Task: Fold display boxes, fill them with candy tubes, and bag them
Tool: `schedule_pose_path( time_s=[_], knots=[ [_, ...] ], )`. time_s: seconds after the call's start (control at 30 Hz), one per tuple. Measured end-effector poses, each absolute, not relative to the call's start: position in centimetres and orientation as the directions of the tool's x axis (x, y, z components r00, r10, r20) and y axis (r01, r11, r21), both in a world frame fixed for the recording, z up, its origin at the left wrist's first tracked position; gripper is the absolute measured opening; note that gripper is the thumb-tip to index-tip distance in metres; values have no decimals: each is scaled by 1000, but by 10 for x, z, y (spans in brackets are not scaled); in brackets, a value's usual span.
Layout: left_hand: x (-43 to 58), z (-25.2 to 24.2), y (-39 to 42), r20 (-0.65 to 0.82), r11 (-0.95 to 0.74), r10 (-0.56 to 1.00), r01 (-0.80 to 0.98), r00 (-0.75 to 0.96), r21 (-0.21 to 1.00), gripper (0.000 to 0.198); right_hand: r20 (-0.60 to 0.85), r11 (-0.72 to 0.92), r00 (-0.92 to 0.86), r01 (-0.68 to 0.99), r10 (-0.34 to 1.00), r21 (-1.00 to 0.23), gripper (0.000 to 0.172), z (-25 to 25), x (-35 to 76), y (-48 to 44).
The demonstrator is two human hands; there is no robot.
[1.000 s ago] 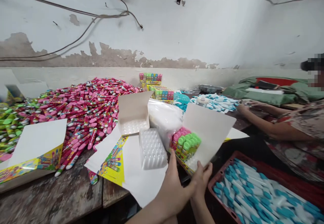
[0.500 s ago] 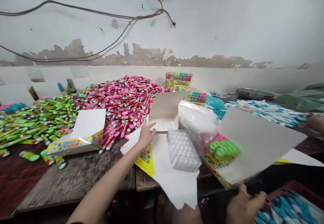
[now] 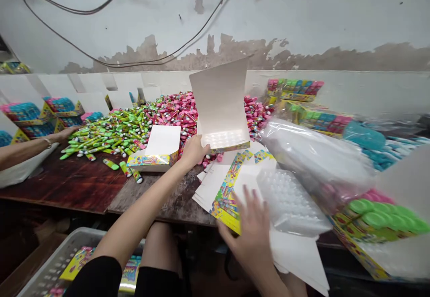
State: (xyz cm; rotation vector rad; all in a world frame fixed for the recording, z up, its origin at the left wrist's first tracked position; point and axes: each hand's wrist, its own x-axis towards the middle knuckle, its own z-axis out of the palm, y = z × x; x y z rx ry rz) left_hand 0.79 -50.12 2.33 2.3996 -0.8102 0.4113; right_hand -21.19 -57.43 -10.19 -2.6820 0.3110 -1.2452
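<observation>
My left hand (image 3: 193,151) rests against the lower left edge of an open white cardboard box (image 3: 220,104), whose base holds a white blister tray. My right hand (image 3: 250,234), blurred with fingers spread, is over a stack of flat printed yellow-and-white cards (image 3: 228,194). It holds nothing visible. A clear plastic blister tray (image 3: 290,203) lies just right of that hand. At the right edge, a printed box (image 3: 379,221) holds green-capped tubes and pink-capped ones behind them.
A bulging clear plastic bag (image 3: 312,162) lies beside the tray. Behind stands a heap of green and pink tubes (image 3: 134,124). A co-worker's hand (image 3: 63,133) rests on the wooden table (image 3: 74,189) at left. A grey crate (image 3: 57,265) of printed cards sits below the table.
My left hand has moved from the reach toward the white box to rest against its edge. My right hand has come up from the lower right over the cards. The view has shifted.
</observation>
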Motion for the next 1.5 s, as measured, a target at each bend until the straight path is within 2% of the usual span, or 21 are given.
schedule_pose_path(
  time_s=[0.03,0.1,0.23,0.37,0.5,0.6,0.7,0.77,0.83,0.9,1.1,1.2,1.3,1.4,1.5],
  knots=[
    [7,28,-491,432,-675,-456,-619,778,402,42,666,-982,724,-99,-181,-159,63,-112,-201,-567],
    [3,35,-469,399,-705,-463,-602,791,375,46,528,-990,838,-110,-137,-83,65,-131,-188,-563],
    [-17,41,-410,343,-743,-467,-572,815,347,54,350,-975,910,-217,-221,-50,59,-144,-182,-588],
    [-43,21,-344,293,-777,-451,-533,843,336,53,251,-936,903,-345,-350,-65,59,-131,-175,-613],
    [-63,-22,-300,246,-808,-420,-483,873,336,50,213,-926,901,-365,-378,-100,57,-124,-162,-619],
    [-72,-52,-289,300,-827,-427,-503,853,252,43,321,-921,863,-362,-389,-145,52,-117,-155,-612],
    [-74,-71,-294,351,-860,-399,-478,847,177,43,407,-958,872,-208,-274,-198,39,-98,-146,-594],
    [-72,-76,-299,363,-877,-369,-450,856,168,43,297,-964,930,-153,-215,-218,33,-83,-136,-577],
    [-70,-80,-302,373,-885,-350,-434,860,171,43,126,-954,964,-205,-236,-218,30,-72,-124,-562],
    [-69,-84,-303,384,-882,-346,-437,856,180,44,19,-938,958,-277,-287,-210,26,-66,-114,-551],
    [-66,-91,-308,413,-841,-339,-469,845,269,44,-86,-916,952,-305,-293,-261,12,-68,-125,-557],
    [-66,-91,-321,396,-800,-368,-504,841,327,41,-90,-867,939,-341,-331,-364,20,-58,-143,-585],
    [-65,-92,-336,373,-764,-396,-526,839,372,38,36,-813,900,-375,-435,-446,33,-40,-144,-625],
    [-64,-92,-343,348,-753,-417,-533,840,385,37,211,-853,861,-367,-462,-370,29,-26,-118,-659],
    [-64,-91,-342,356,-739,-415,-538,837,404,38,285,-926,897,-263,-338,-271,31,-23,-76,-674]
  ],
)
